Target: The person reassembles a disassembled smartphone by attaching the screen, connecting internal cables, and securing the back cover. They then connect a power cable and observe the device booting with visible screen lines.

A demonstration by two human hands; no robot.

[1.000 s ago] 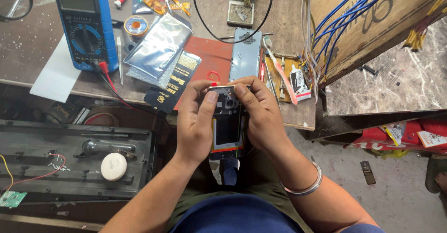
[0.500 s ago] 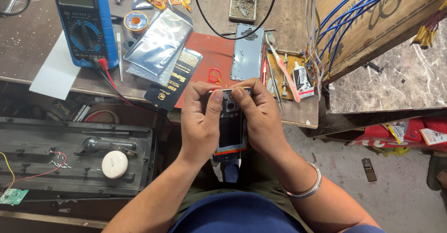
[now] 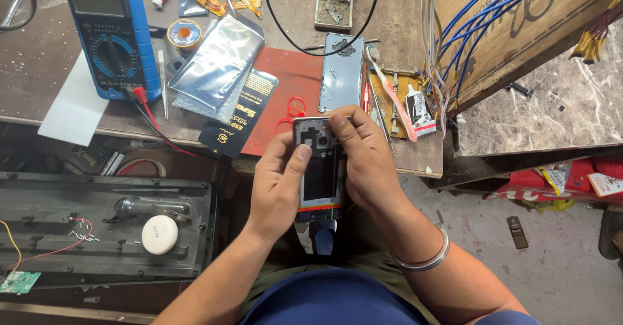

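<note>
Head view: phone (image 3: 319, 169) clamped in your left hand (image 3: 280, 185) and right hand (image 3: 365, 162), back open; cover (image 3: 342, 72) lies off on tabletop (image 3: 389, 13), refit left.

A blue multimeter (image 3: 113, 36), a solder spool (image 3: 183, 34), silver bags (image 3: 217, 68), a red mat (image 3: 289, 91) and a back cover (image 3: 342, 72) are laid on the bench (image 3: 39, 59); blue wires (image 3: 483, 20) are hung at right.

An opened phone (image 3: 318, 166) sits mid-frame, held between the left hand (image 3: 279, 185) and right hand (image 3: 366, 162), just below the workbench (image 3: 39, 78) edge. On the bench, a back cover (image 3: 342, 72) lies directly above the phone. A multimeter (image 3: 113, 33) lies upper left, with a foil bag (image 3: 217, 65) between them. A cardboard box (image 3: 519, 26) fills the upper right.
</note>
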